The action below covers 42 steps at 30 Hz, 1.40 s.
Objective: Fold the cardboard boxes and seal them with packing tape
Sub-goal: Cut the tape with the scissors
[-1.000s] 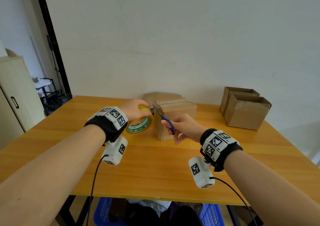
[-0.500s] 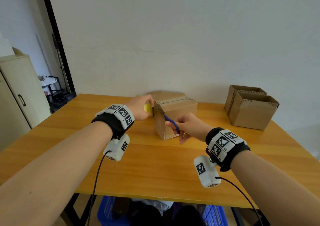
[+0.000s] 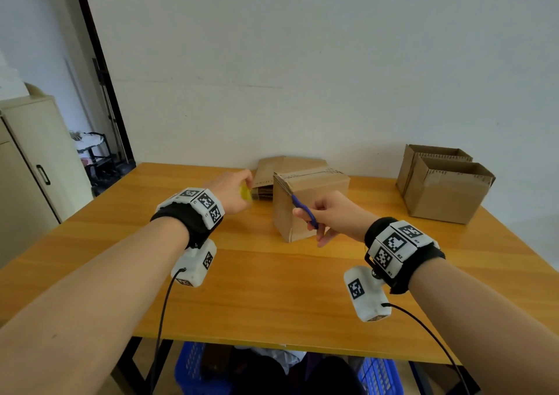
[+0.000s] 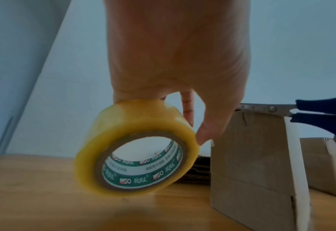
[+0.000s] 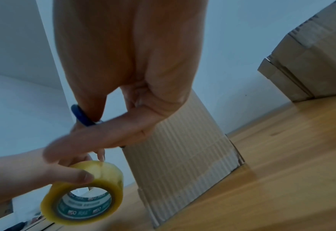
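Note:
A closed cardboard box (image 3: 314, 201) stands upright at the middle of the wooden table (image 3: 272, 288), with tape along its top seam. My left hand (image 3: 233, 192) grips a yellowish roll of packing tape (image 4: 135, 150), held just above the table, left of the box. My right hand (image 3: 329, 216) holds blue-handled scissors (image 3: 304, 210); their blades (image 4: 261, 108) lie at the box's top left edge. In the right wrist view the tape roll (image 5: 84, 193) hangs below the scissor handle (image 5: 82, 116).
Two open-topped cardboard boxes (image 3: 444, 189) stand at the back right of the table. Flattened cardboard (image 3: 284, 167) lies behind the middle box against the wall. A beige cabinet (image 3: 27, 158) is at the left. Blue baskets (image 3: 193, 367) sit under the table's near edge.
My left hand has lifted the tape roll off the table and drawn it up and away from the box's left side. The scissors stay at the box's top left edge.

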Tool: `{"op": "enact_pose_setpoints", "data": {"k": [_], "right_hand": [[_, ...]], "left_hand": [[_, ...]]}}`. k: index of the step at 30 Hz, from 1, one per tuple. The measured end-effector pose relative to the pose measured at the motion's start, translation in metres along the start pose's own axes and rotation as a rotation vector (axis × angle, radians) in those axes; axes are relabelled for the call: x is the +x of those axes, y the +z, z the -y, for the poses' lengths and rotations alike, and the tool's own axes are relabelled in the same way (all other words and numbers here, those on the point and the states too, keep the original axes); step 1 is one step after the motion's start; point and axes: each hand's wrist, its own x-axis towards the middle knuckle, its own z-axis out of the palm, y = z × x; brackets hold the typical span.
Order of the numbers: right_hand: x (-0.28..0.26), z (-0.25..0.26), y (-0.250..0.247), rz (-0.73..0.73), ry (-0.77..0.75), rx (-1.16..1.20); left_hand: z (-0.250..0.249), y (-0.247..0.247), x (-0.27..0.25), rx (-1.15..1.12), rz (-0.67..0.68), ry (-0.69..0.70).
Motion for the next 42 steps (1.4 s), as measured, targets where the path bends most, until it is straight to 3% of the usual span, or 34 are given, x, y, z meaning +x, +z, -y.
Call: {"op": "enact_pose_setpoints", "data": {"k": [10,21,26,30,32,35,38,42], "right_hand": [[0.002,-0.009,0.005,-0.011,0.022,0.006],[0.002,-0.008,0.007,-0.024,0.027,-0.021],[0.004,-0.008,0.004,-0.01,0.044,-0.033],[0.004,-0.007,0.004,-0.002,0.066,-0.032],[0.004,-0.007,0.004,0.001,0.07,-0.032],[0.005,-0.007,0.003,-0.002,0.084,-0.03],[0.006,-0.007,0.003,-0.005,0.102,-0.026],[0.007,-0.006,0.002,0.014,0.121,-0.035]], "left_hand": [[0.004,0.011,-0.011,-0.161,0.056,0.074],[0.001,0.03,-0.024,-0.011,0.074,0.078],[0.0,0.035,-0.022,0.002,0.185,0.028],[0.002,0.034,-0.017,-0.036,0.207,-0.005],[0.001,0.029,-0.015,-0.114,0.155,-0.01],[-0.009,0.018,-0.015,-0.187,0.054,0.103],[-0.016,0.013,-0.009,-0.2,0.045,0.233],[-0.019,0.012,0.0,-0.162,0.044,0.254]]}}
